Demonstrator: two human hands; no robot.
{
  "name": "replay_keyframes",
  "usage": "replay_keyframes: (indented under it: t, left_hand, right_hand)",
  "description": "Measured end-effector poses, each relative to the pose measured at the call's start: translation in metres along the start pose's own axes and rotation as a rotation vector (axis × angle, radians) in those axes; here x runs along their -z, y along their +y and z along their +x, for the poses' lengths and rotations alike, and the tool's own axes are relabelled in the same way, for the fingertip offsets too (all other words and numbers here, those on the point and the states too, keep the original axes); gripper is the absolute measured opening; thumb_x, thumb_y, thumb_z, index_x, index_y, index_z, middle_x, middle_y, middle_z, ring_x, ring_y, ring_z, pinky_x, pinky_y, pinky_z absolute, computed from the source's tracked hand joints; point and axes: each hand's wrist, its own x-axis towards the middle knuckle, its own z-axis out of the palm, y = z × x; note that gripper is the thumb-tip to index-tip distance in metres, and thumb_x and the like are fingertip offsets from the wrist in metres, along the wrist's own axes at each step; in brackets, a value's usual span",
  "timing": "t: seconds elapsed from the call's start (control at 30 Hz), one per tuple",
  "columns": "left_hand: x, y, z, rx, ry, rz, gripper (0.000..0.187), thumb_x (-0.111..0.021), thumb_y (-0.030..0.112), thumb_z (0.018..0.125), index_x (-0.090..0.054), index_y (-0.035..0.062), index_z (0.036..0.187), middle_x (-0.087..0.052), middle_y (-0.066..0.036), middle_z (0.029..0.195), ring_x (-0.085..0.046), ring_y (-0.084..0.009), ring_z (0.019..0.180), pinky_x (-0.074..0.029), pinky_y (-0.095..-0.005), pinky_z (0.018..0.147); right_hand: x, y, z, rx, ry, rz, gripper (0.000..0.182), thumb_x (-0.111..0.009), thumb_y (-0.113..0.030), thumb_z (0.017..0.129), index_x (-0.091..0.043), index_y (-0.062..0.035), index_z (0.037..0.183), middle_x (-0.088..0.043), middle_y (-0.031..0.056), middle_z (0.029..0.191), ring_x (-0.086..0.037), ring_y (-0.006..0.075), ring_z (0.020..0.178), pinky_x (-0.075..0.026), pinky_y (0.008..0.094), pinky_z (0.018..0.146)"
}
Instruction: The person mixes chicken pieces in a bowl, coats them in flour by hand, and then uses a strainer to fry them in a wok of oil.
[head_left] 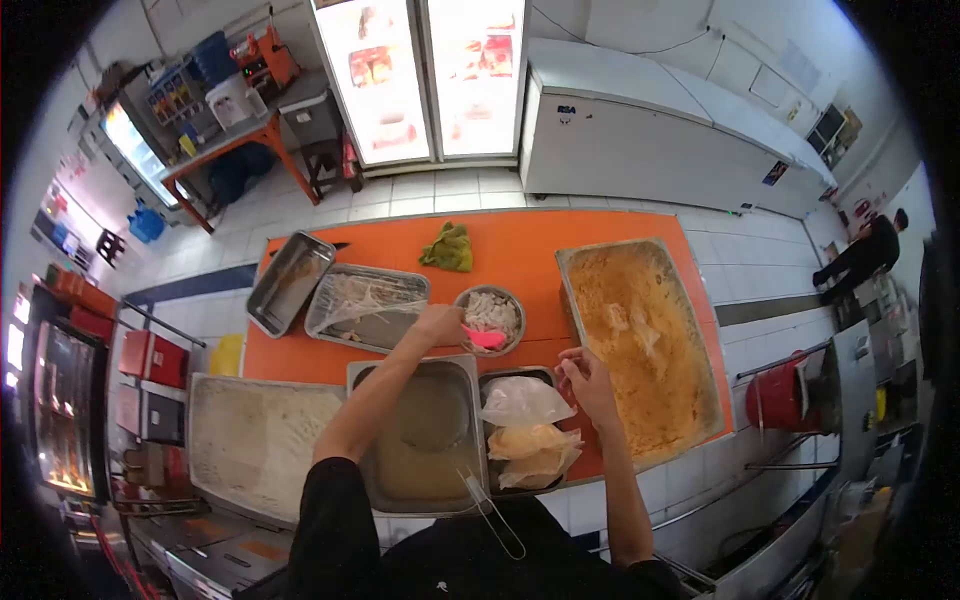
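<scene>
Over the orange table point(520, 255), the left hand point(440, 325) grips a pink scoop point(484, 338) beside the round bowl point(490, 320); the right hand point(588, 382) hangs loosely curled.

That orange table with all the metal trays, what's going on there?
A person in black sleeves stands at the orange table. The left hand holds a pink scoop at the round bowl of pale pieces. The right hand hovers beside the large tray of orange-brown crumbs. A pan of liquid sits nearest the person.
</scene>
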Motion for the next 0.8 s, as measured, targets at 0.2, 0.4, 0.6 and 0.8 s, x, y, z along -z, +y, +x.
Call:
replay_keyframes:
  t: [0.2, 0.4, 0.6, 0.8]
  left_hand:
    - [0.036, -0.023, -0.029, -0.058, 0.18, -0.24, 0.03, -0.061, 0.03, 0.077, -0.069, 0.0144, 0.101, -0.07, -0.015, 0.096, -0.065, -0.0332, 0.095, -0.051, -0.0451, 0.083]
    - [-0.012, -0.017, -0.016, -0.074, 0.157, -0.035, 0.028, -0.064, 0.03, 0.082, -0.064, 0.0095, 0.102, -0.069, -0.013, 0.096, -0.065, -0.0329, 0.092, -0.052, -0.0446, 0.079]
    - [0.025, 0.007, -0.162, 0.192, 0.556, -0.443, 0.017, -0.062, 0.021, 0.085, -0.065, 0.008, 0.095, -0.068, -0.017, 0.085, -0.066, -0.035, 0.083, -0.051, -0.0461, 0.072]
    - [-0.079, 0.038, -0.263, 0.656, 0.861, -0.636, 0.021, -0.064, 0.03, 0.088, -0.066, 0.0095, 0.092, -0.067, -0.012, 0.074, -0.066, -0.0305, 0.072, -0.051, -0.0418, 0.064]
  right_hand:
    - [-0.012, 0.023, 0.038, -0.037, -0.042, -0.065, 0.016, -0.054, -0.014, 0.095, -0.059, -0.0002, 0.102, -0.063, 0.0074, 0.083, -0.06, 0.012, 0.067, -0.05, 0.029, 0.063]
    - [-0.04, 0.096, 0.12, -0.09, -0.097, -0.354, 0.027, -0.058, -0.022, 0.092, -0.058, 0.003, 0.101, -0.065, 0.0125, 0.085, -0.066, 0.018, 0.067, -0.053, 0.0319, 0.059]
    - [-0.054, 0.124, 0.161, -0.293, -0.28, -0.046, 0.042, -0.058, -0.025, 0.092, -0.048, 0.0061, 0.118, -0.065, 0.0162, 0.085, -0.066, 0.0218, 0.059, -0.054, 0.0346, 0.051]
    - [-0.068, 0.095, 0.145, -0.219, -0.013, -0.305, 0.045, -0.056, -0.019, 0.091, -0.042, 0.0058, 0.126, -0.061, 0.0188, 0.102, -0.066, 0.0241, 0.075, -0.054, 0.034, 0.058]
